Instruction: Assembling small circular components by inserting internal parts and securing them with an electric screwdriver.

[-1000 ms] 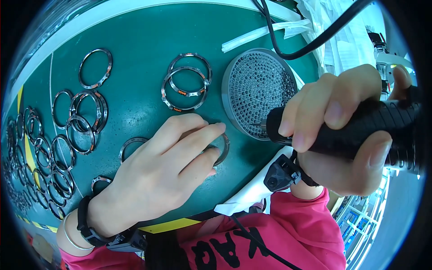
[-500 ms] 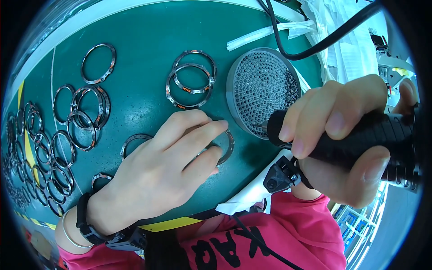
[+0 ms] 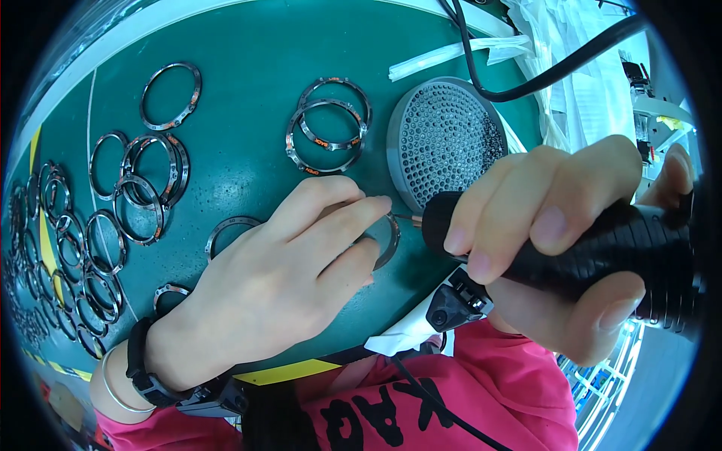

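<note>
While the left hand [image 3: 282, 282] lies flat with its fingers [image 3: 338, 218] pressing a metal ring [image 3: 385, 242] onto the green counter [image 3: 248, 75], the right hand [image 3: 571, 248] is clenched around a black powered driver [image 3: 602, 252] whose thin bit meets the ring's right edge. To do this well, I judge the ring must be kept pinned so it cannot turn, and the bit held steady and square to its spot, with fingertips clear of the tip. Just beyond sits a round perforated tray [image 3: 444, 143], close enough to bump; two stacked rings [image 3: 327, 124] lie above the hand, and many more rings [image 3: 113, 218] crowd the left. The driver's cable [image 3: 526, 83] loops overhead. Free room is mainly the bare green between hand and stacked rings.
</note>
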A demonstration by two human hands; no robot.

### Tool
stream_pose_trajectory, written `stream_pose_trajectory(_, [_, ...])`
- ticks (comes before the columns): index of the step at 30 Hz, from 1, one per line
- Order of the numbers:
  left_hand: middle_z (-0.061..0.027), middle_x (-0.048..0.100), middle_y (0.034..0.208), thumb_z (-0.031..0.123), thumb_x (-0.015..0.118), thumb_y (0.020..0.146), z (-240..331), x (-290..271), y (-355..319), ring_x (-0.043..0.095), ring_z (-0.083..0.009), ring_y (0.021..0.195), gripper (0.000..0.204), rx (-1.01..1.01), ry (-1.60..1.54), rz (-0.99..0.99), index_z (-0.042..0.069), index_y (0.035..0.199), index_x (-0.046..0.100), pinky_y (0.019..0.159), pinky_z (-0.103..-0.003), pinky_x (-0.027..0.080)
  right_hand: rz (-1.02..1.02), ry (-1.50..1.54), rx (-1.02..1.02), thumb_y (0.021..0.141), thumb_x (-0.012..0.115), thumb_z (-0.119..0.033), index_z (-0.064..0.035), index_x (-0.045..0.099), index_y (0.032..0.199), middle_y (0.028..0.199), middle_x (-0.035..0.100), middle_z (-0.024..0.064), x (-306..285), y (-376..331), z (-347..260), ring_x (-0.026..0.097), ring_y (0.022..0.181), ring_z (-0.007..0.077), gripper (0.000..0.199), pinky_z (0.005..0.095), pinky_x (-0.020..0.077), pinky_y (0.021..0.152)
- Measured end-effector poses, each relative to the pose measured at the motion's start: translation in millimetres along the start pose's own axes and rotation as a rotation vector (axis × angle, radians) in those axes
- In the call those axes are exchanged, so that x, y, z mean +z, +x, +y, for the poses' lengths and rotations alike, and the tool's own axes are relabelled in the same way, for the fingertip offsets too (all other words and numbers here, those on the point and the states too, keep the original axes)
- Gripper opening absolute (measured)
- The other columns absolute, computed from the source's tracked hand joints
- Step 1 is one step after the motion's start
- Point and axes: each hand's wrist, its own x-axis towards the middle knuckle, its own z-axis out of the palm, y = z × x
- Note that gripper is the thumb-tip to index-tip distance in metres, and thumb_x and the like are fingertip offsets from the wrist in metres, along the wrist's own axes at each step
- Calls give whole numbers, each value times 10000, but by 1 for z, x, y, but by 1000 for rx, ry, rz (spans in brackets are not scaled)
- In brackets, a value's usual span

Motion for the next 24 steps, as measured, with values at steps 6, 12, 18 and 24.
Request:
stream_pose_trajectory(6, [-170, 614, 1104, 99, 782, 666, 2, -1, 5, 573, -374, 1027, 332, 26, 6, -1, -28, 948, 661, 849, -433, 505, 15, -2, 3, 956, 619, -360, -14, 293, 1299, 974, 517, 125, -7, 1, -4, 609, 604, 217, 587, 361, 559, 549])
stream_pose_trajectory(12, [-160, 613, 1112, 92, 780, 677, 1, -2, 2, 571, -371, 1023, 321, -2, 1, -9, -22, 952, 661, 846, -437, 503, 19, 10, 3, 959, 614, -364, -11, 283, 1297, 981, 514, 127, 1, 3, 5, 608, 612, 222, 590, 368, 561, 560])
stream_pose_trajectory(18, [-158, 612, 1120, 95, 782, 684, 2, -2, 6, 567, -368, 1035, 318, 7, -7, 0, -22, 954, 661, 849, -435, 501, -25, -28, -7, 973, 577, -365, -17, 222, 1374, 979, 504, 128, -6, 4, 3, 598, 600, 207, 639, 353, 551, 536])
stream_pose_trajectory(24, [-160, 617, 1128, 81, 785, 683, 0, 0, 4, 569, -369, 1032, 301, -28, -27, 22, -21, 935, 655, 845, -435, 503, -97, -50, -26, 990, 532, -367, -24, 149, 1468, 976, 493, 129, -16, 8, 11, 586, 585, 189, 702, 335, 538, 507])
